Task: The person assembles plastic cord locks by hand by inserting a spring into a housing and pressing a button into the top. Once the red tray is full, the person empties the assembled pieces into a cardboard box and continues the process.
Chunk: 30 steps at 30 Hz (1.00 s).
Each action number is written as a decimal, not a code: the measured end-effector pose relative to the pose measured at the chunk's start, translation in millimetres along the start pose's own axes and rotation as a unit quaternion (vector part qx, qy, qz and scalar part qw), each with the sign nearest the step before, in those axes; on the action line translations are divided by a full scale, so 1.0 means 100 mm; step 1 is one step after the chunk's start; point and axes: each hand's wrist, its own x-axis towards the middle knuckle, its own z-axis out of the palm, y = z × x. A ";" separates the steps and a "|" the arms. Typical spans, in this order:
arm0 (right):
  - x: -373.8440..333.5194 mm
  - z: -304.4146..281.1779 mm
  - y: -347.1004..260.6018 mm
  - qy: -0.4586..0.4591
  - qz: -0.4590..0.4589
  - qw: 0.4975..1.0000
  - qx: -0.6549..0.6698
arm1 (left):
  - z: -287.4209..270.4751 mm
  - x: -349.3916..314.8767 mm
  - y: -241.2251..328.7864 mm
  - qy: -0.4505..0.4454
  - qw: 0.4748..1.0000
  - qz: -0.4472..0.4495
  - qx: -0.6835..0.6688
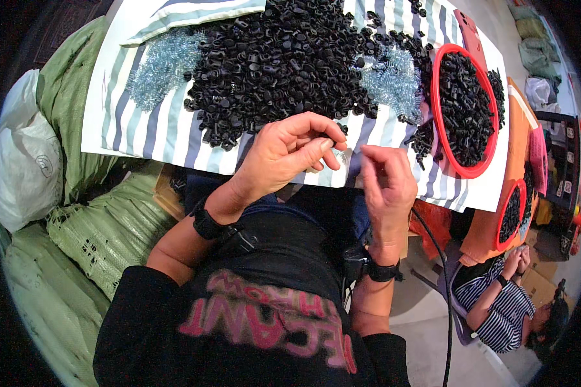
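Observation:
My left hand hovers over the table's near edge, thumb and fingers pinched together. Whatever lies between its fingertips is too small to make out; a small black piece shows just beyond them. To its right, my right hand is closed, thumb against curled fingers, its contents hidden. The two hands are a short gap apart. Beyond them spreads a large heap of small black plastic parts. Thin metal springs lie in a left pile and a right pile. A red-rimmed basket at the right holds slimmer black parts.
A striped cloth covers the table. A red phone-like object lies behind the basket. Green sacks and a white sack crowd the left. A black cable hangs at right, near another person at an orange-covered table.

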 end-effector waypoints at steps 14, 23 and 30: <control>0.02 0.12 -0.08 -0.018 -0.071 0.985 -0.155 | 0.03 -0.02 0.02 -0.011 0.999 -0.011 0.049; 0.08 -0.02 -0.23 0.006 -0.044 0.995 0.092 | 0.09 0.00 0.01 -0.005 0.973 0.018 0.231; 0.03 0.04 -0.27 -0.002 -0.045 0.998 0.048 | 0.09 0.01 -0.04 -0.016 0.947 0.091 0.309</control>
